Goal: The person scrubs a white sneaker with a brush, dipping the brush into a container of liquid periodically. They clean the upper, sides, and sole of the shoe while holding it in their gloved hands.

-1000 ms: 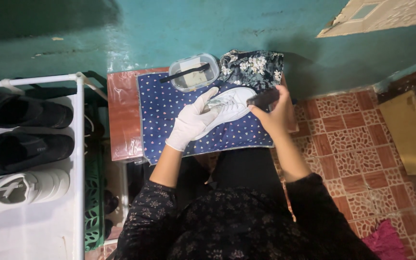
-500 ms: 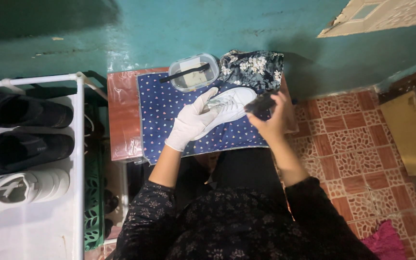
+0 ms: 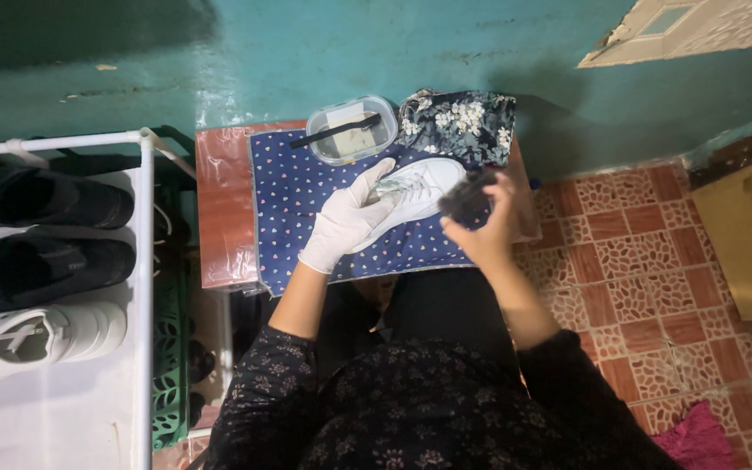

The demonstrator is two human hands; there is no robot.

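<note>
We saw the white sneaker (image 3: pixel 419 193) lying on the worktop's dotted blue cloth (image 3: pixel 306 196), pressed down by our gloved left hand (image 3: pixel 350 218). Our right hand (image 3: pixel 480 228) gripped a dark brush (image 3: pixel 466 200) at its right end. A plastic container (image 3: pixel 352 130) sat farther off.

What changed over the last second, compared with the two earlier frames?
Little changed. The right hand with its dark brush slid a little down the white sneaker, away from the toe and toward the person. The gloved left hand stayed pressed on the sneaker, and nothing was picked up or released. The clear container and floral cloth did not move.
</note>
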